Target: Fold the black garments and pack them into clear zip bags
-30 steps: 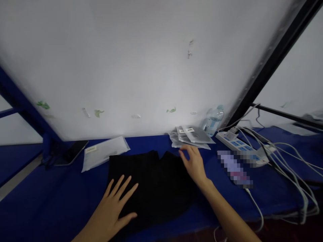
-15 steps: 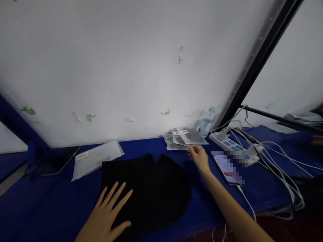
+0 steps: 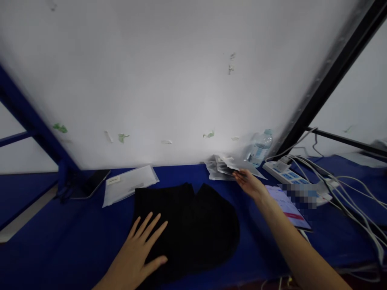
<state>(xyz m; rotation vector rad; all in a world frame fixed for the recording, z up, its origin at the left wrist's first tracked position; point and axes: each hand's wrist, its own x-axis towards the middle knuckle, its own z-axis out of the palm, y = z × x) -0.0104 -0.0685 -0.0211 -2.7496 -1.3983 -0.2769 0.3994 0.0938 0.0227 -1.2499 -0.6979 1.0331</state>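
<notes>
A black cloth garment with a notch in its far edge lies flat on the blue table. My left hand rests on its left side, fingers spread and palm down. Beyond the garment, at the right, is a small pile of frosted plastic bags with white labels. My right hand pinches the near edge of the top plastic bag, which is slightly raised. The thumb is partly hidden.
Another labelled frosted bag lies at the left, beside a dark tablet-like device. On the right are a water bottle, a power strip with white cables, and a lit phone. A white wall stands behind.
My right hand has moved onto the pile and taken hold of the top bag, lifting its near edge. My left hand stays flat on the garment. The view has shifted slightly.
</notes>
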